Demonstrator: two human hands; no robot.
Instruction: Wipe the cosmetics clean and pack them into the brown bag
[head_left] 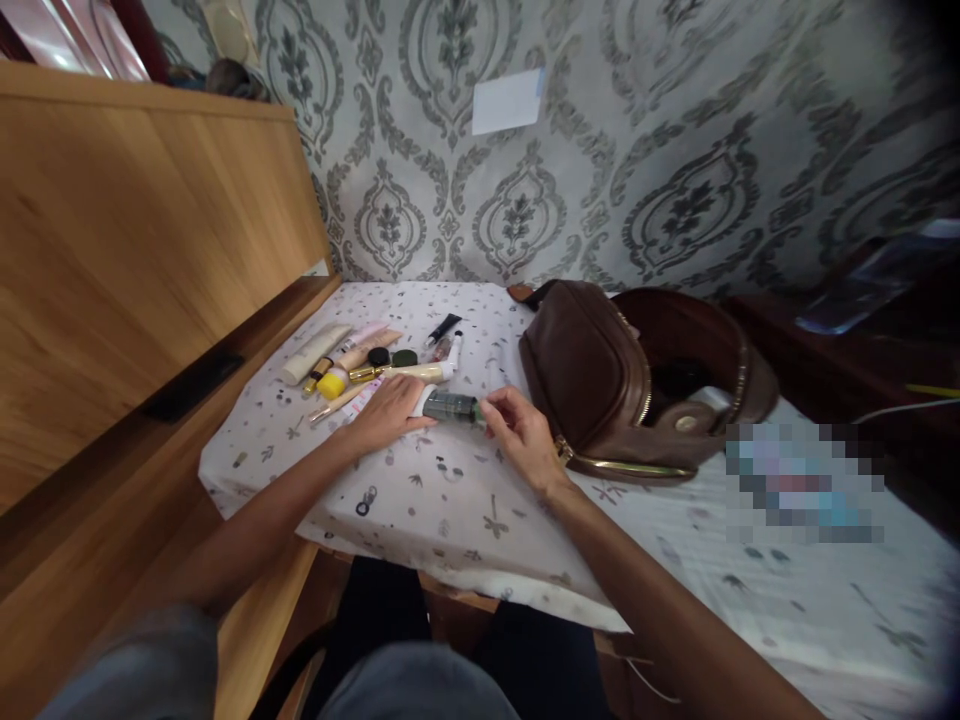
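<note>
To the left of the large brown leather bag with gold zips, the dark grey, see-through cylindrical bottle with one white end and one green end was between my two hands, its long axis running sideways and its green end pointing toward the bag. My left hand, the farther one from the bag, grasped the white end, while my right hand, clearly the nearer one, pinched the green end

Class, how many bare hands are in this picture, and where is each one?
2: the left hand at the white end of the dark bottle, the right hand at its green end, near the brown leather bag. None seems hidden.
</note>
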